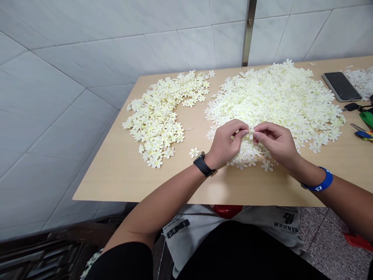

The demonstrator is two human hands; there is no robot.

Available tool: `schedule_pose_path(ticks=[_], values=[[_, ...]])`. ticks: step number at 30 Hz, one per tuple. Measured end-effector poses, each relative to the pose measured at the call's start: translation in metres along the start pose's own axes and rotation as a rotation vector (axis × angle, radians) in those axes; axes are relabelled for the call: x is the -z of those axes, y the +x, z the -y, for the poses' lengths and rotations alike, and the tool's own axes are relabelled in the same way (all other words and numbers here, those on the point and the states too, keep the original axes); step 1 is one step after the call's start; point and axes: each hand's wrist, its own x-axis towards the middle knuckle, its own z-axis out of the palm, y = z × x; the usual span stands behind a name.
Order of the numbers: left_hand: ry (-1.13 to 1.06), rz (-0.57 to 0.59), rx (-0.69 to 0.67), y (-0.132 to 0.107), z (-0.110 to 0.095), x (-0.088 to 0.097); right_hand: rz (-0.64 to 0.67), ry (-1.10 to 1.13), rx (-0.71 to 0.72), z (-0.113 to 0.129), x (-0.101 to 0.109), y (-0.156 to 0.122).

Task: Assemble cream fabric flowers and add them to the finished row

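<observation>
My left hand (229, 140) and my right hand (275, 142) meet over the near edge of a large pile of pale artificial flowers (279, 93). Between my fingertips is a small white flower (251, 133), pinched from both sides and partly hidden by the fingers. Both hands are closed, thumb against forefinger. Left of them spreads a second, curved heap of the same flowers (163, 112). One loose flower (194, 152) lies near my left wrist, and another flower (267, 165) rests below my right hand.
On the wooden table (131, 182), a phone (341, 86) lies at the right, near white bits (361, 81). Scissors (364, 133) and a green item (367, 118) sit at the right edge. A tiled wall (198, 46) with a metal strip (249, 35) stands behind.
</observation>
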Motion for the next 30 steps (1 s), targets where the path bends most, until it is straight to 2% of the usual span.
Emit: schedule_pose_path(ticks=[10,21,26,30], values=[[0.006,0.034,-0.018,0.0,0.001,0.0004,0.0,-0.006,-0.015,0.0003,0.0004,0.0006],[-0.017,0.051,0.074,-0.0006,-0.001,-0.0011,-0.035,-0.045,-0.058,0.0028,0.0006,0.001],[-0.06,0.021,0.098,-0.0015,-0.0013,-0.0034,-0.105,-0.061,-0.046,0.003,-0.0008,-0.0002],[-0.015,-0.016,0.051,-0.0022,-0.0001,-0.0038,-0.074,-0.061,-0.011,0.0015,-0.0021,-0.0019]])
